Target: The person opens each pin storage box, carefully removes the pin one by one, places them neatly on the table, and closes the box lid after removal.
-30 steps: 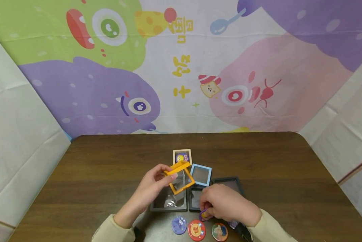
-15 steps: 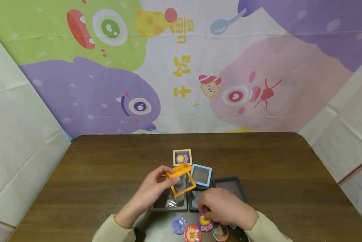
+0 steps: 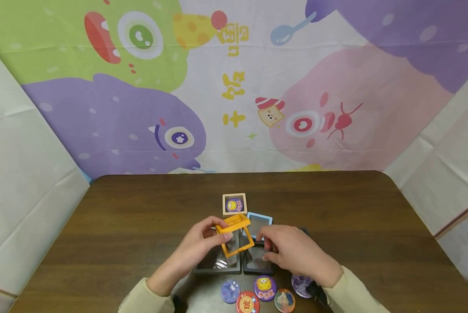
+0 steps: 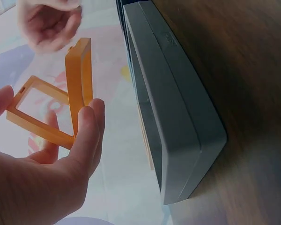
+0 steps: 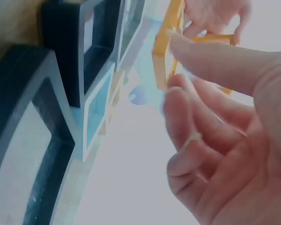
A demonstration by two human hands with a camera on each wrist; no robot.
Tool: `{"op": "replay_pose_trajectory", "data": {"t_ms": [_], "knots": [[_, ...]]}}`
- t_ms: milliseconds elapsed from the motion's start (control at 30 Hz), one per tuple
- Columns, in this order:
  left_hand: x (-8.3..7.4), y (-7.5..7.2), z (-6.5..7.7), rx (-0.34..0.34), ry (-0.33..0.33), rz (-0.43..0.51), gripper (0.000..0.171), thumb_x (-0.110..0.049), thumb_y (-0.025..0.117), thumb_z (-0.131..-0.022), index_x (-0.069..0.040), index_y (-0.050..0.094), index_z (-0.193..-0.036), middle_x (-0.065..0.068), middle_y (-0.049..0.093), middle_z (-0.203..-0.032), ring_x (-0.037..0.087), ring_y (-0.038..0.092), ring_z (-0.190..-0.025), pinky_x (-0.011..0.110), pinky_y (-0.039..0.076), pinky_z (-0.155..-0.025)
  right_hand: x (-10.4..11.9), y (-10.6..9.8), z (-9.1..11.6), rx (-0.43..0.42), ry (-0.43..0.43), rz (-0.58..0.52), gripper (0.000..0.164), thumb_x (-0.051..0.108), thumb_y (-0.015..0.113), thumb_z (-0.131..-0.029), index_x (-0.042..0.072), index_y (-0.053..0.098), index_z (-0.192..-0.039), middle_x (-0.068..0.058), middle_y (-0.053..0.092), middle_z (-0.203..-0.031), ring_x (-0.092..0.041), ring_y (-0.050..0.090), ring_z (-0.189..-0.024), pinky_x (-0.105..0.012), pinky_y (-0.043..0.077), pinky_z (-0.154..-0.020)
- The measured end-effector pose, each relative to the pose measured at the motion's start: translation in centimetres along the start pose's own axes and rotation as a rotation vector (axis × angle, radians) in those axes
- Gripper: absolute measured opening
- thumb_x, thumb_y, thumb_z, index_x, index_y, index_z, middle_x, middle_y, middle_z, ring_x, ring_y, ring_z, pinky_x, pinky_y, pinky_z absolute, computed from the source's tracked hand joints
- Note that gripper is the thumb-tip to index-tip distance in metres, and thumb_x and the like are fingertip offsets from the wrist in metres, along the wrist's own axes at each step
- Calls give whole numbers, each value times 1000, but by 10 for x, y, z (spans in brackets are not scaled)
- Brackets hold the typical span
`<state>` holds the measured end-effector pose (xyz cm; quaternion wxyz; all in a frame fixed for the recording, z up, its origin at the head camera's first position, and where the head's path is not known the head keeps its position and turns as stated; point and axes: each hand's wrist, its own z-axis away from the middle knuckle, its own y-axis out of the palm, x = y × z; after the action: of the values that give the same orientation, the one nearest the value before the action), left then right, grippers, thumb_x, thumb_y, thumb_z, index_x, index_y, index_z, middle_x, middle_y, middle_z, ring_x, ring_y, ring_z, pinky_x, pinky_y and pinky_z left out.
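Observation:
My left hand [image 3: 198, 240] pinches a small orange hinged display frame [image 3: 239, 249], which stands unfolded in an L shape above the frames on the table. In the left wrist view, the fingers and thumb hold the orange frame [image 4: 42, 129] by its edges near the hinge. My right hand [image 3: 296, 252] hovers just right of it, fingers loosely bent, with nothing between them. A purple badge with a yellow character [image 3: 265, 288] lies below that hand. Around it lie a red badge [image 3: 248, 302], a blue-purple badge [image 3: 230, 291] and a badge with a picture [image 3: 285, 301].
A beige frame [image 3: 235, 195] with a purple badge inside stands farthest back. Beside it lies a light blue frame [image 3: 259, 221]. A large dark grey frame [image 3: 218, 270] and a black frame [image 3: 258, 270] lie under the hands. Another purple badge [image 3: 301, 284] is partly hidden by the right wrist.
My right hand has let go of the purple badge with the yellow character on the table and moved up toward the orange frame. The red badge has shifted slightly left and down.

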<state>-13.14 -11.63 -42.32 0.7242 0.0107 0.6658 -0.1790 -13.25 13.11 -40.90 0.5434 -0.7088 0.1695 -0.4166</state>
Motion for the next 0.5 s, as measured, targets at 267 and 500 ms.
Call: {"op": "replay_pose_trajectory", "data": {"t_ms": [267, 500], "knots": [[0, -1, 1, 85, 13, 61, 39, -29, 67, -81, -5, 56, -110, 9, 62, -96, 23, 58, -88, 44, 44, -83, 1, -2, -1, -108, -75, -86, 102, 36, 80, -66, 32, 19, -147, 6, 25, -139, -9, 50, -78, -20, 44, -60], [-2, 0, 3, 172, 1, 131, 41, -29, 66, -81, -3, 54, -110, 14, 61, -102, 32, 57, -95, 48, 42, -87, 4, 3, -1, -136, -181, -69, 99, 32, 80, -67, 34, 21, -147, 3, 20, -145, -11, 52, -87, -20, 46, -68]]}}
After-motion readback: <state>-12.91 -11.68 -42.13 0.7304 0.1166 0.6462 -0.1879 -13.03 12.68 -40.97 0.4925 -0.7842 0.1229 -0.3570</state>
